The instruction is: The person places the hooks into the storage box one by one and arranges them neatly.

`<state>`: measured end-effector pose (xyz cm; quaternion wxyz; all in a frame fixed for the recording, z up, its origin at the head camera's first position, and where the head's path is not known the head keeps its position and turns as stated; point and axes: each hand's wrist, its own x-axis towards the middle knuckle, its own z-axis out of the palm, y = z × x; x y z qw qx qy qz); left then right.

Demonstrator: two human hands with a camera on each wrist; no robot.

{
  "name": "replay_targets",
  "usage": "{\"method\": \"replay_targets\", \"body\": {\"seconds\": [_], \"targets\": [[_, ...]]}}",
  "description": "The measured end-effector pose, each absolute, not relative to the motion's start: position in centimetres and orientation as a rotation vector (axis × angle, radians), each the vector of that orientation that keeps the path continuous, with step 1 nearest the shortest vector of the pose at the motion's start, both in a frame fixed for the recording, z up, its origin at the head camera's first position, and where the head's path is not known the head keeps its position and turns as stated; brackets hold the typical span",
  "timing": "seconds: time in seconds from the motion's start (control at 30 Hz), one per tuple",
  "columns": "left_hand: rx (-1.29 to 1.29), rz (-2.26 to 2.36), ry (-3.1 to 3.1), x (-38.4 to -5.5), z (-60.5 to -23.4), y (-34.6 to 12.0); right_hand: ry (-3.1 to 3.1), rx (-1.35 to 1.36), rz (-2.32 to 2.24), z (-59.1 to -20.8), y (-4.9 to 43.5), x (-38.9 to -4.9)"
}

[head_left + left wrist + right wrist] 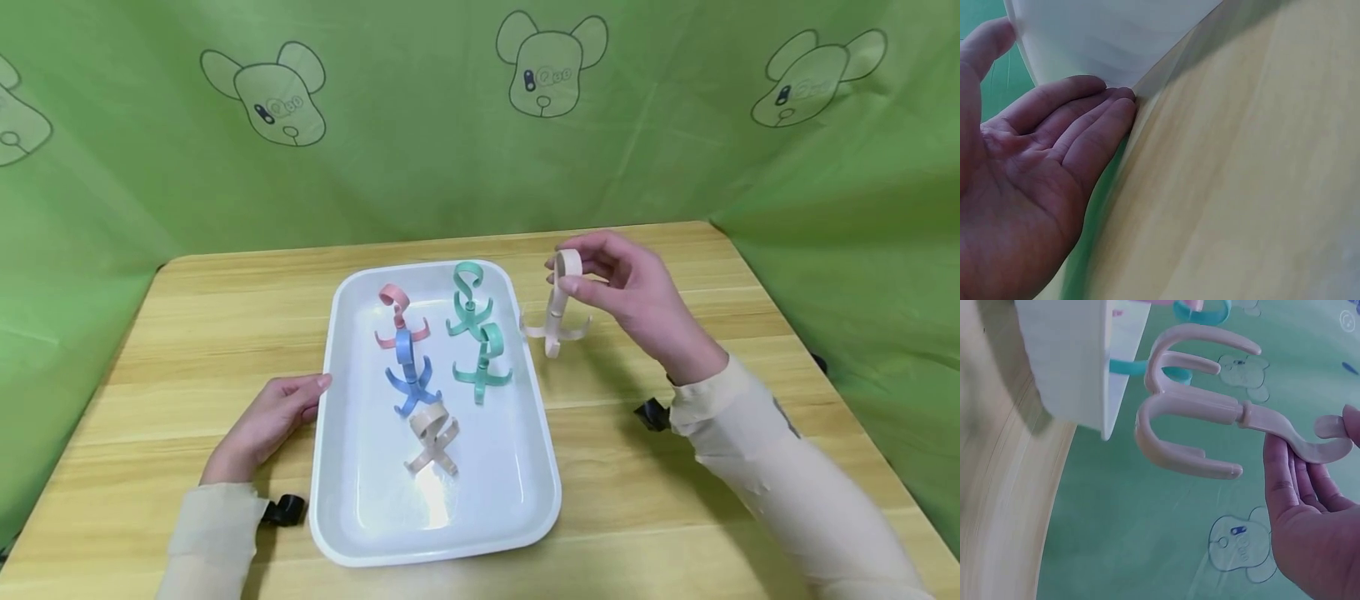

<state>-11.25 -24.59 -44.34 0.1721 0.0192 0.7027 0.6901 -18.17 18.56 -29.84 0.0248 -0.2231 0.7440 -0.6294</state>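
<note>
My right hand (pixel 630 292) pinches a cream rotating hanger hook (pixel 556 312) by its curved top, between thumb and fingers. The hook hangs prongs down, just beyond the right rim of a white tray (pixel 517 517); in the right wrist view its prongs (pixel 1194 464) point away from the hand. Against the tray's left side rests my left hand (pixel 273 421), thumb at the rim and nearly straight fingers (pixel 1094 140) touching the outer wall. Inside the tray stand a pink hook (pixel 400 321), a blue hook (pixel 409 379), two green hooks (pixel 469 312) and another cream hook (pixel 432 442).
The tray sits on a wooden table (pixel 210 333). A green curtain (pixel 420 167) with bear-head outlines rises behind the table's back edge and along both sides. Black wrist mounts (pixel 283 510) show below each hand.
</note>
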Motion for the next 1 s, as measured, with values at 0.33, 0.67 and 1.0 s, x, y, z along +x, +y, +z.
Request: {"method": "replay_targets", "body": {"seconds": [0.33,0.67,1.0], "targets": [[0.046,1.962,1.996,-11.2,-44.3,-24.5,2.242,-0.75,-1.964,-29.2,18.3,-15.4],[0.051,1.957,2.003,-11.2,-44.2,-24.6,2.189,-0.817,-1.943,-29.1,17.8,-13.6],[0.052,1.968,1.992,-11.1,-44.4,-24.6,2.109,-0.933,-1.903,-29.7,16.7,-12.3]]}}
